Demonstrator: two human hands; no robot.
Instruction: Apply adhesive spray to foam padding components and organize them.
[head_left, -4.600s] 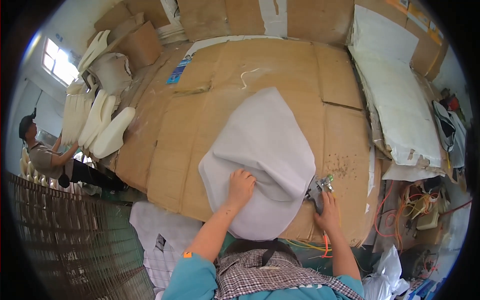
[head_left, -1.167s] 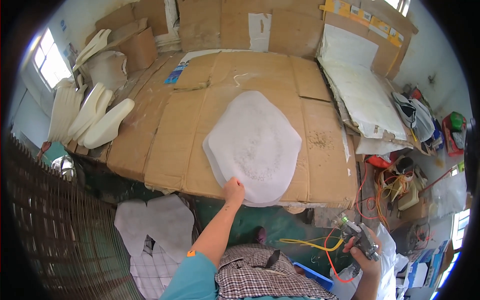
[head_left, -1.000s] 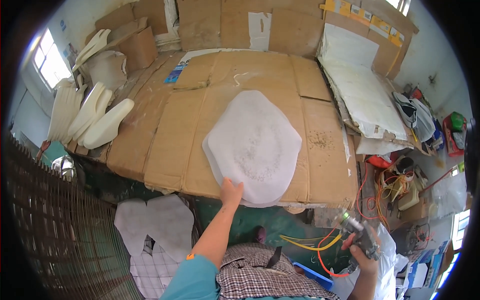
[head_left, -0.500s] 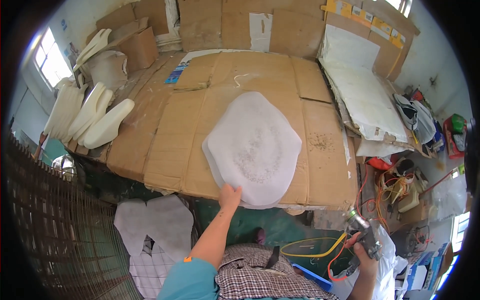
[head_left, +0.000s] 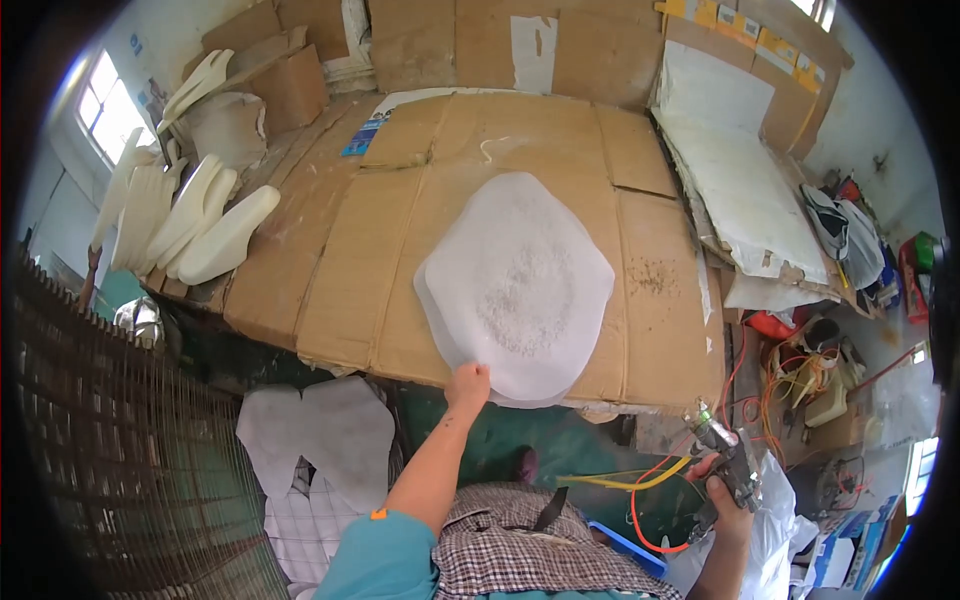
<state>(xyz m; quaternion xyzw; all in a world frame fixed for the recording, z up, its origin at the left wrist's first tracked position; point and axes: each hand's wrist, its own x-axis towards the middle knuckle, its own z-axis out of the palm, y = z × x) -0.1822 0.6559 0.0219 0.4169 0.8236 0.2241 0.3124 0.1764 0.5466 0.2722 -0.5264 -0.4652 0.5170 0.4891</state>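
Note:
A pale grey, rounded panel (head_left: 560,300), with what looks like a second layer under its left side, lies on the cardboard-covered table (head_left: 340,290). Dark specks are scattered over its middle. My left hand (head_left: 467,387) is closed on the panel's near edge. Off the table's near right corner, my right hand (head_left: 728,500) holds a metal spray gun (head_left: 722,440) by its handle, nozzle toward the table. A yellow hose (head_left: 660,480) and an orange one (head_left: 640,525) run close to the gun.
Several cream moulded foam pieces (head_left: 230,235) stand along the table's left side. More grey panels (head_left: 330,430) hang below the near left edge. A metal wire rack (head_left: 140,440) fills the lower left. Tangled hoses (head_left: 790,370) lie to the right, beneath a white-covered board (head_left: 745,195).
My view has shifted slightly, so the table sits a little higher and further right in the picture. The spray gun has tilted slightly in my right hand. My left hand still grips the panel's edge.

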